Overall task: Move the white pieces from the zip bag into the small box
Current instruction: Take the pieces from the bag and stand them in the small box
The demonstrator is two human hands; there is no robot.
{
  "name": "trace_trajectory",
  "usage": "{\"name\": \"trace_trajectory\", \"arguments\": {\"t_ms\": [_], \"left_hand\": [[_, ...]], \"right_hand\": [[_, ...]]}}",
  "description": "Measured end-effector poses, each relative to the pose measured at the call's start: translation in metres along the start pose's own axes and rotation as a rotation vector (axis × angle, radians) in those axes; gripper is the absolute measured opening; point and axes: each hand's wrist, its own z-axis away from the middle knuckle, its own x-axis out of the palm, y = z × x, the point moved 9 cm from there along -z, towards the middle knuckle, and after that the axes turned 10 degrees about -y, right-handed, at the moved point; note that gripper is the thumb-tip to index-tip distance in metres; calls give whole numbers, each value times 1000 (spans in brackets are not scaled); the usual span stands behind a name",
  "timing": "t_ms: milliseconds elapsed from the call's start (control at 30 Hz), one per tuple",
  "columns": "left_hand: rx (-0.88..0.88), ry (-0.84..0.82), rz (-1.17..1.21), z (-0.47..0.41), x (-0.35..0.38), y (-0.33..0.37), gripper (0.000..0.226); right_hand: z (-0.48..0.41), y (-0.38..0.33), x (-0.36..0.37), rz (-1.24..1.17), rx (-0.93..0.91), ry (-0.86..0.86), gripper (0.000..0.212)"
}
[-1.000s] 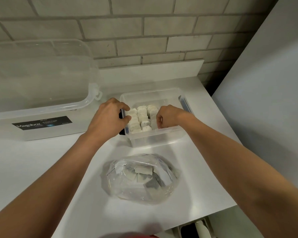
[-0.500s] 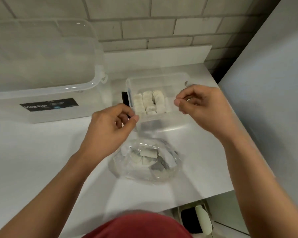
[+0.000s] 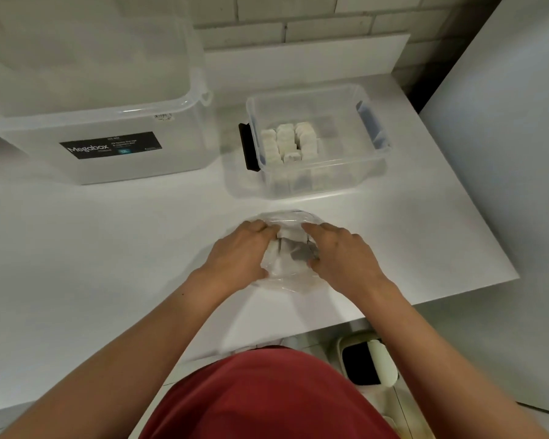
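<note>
Left hand (image 3: 238, 255) and right hand (image 3: 343, 258) dropped from small box (image 3: 314, 93) to zip bag (image 3: 286, 274), gripping its sides. Bag looked limp, slippery. White pieces (image 3: 293, 237) looked light, firm, best pinched singly.

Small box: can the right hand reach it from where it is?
Probably yes. The right hand holds the zip bag, and the open small box stands just beyond it with nothing between.
</note>
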Motion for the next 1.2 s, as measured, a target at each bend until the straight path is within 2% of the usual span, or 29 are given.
{"name": "trace_trajectory", "arguments": {"t_ms": [67, 133, 200, 367, 433, 533, 600, 733, 800, 967, 1100, 1200], "left_hand": [[23, 12, 42, 0, -3, 0, 68], [42, 66, 51, 1, -11, 4, 41], [52, 125, -25, 2, -17, 11, 18], [140, 162, -140, -6, -14, 32, 29], [108, 185, -99, -11, -15, 26, 38], [63, 212, -25, -14, -15, 21, 40], [56, 229, -8, -17, -17, 23, 41], [32, 279, -45, -22, -22, 22, 20], [36, 313, -13, -21, -23, 18, 18], [95, 361, 297, -13, -27, -2, 9], [50, 305, 666, -4, -29, -19, 6], [27, 238, 909, -1, -29, -28, 3]], "right_hand": [[-2, -7, 1, 21, -10, -19, 38], [-5, -9, 0, 32, -2, -27, 25], [-6, -8, 0, 38, 9, -30, 25], [-2, -7, 9, 23, -28, -79, 20], [2, -4, 16, 0, -29, -123, 33], [4, 0, 20, -35, -27, -90, 53], [3, 1, 20, -25, -22, -81, 58], [6, -1, 20, -20, -39, -47, 55], [9, -2, 19, -32, -49, -9, 53], [13, -4, 12, -30, -54, 125, 28], [18, -9, 8, -3, -65, 168, 25], [26, -11, -12, -179, -80, 307, 26]]}}
